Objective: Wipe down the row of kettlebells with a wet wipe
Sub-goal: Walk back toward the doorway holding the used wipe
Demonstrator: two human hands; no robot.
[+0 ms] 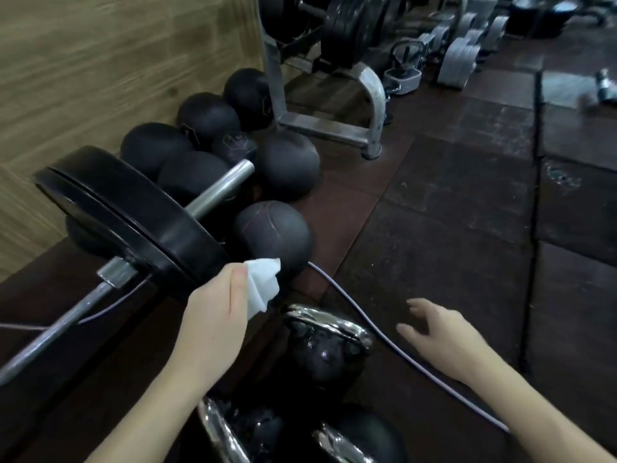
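Observation:
My left hand (pixel 217 312) holds a folded white wet wipe (pixel 262 282) pinched under the thumb, just above and left of a black kettlebell (pixel 329 352) with a shiny chrome handle. Two more chrome-handled kettlebells (pixel 233 436) sit at the bottom edge, partly cut off. My right hand (pixel 434 332) hovers open over the floor to the right of the kettlebell, fingers spread, holding nothing.
A loaded barbell (pixel 133 212) with a black plate lies at the left. Several dark medicine balls (pixel 273 235) line the wooden wall. A pale cable (pixel 367 325) crosses the rubber floor. A metal rack (pixel 370 105) and weights stand farther back.

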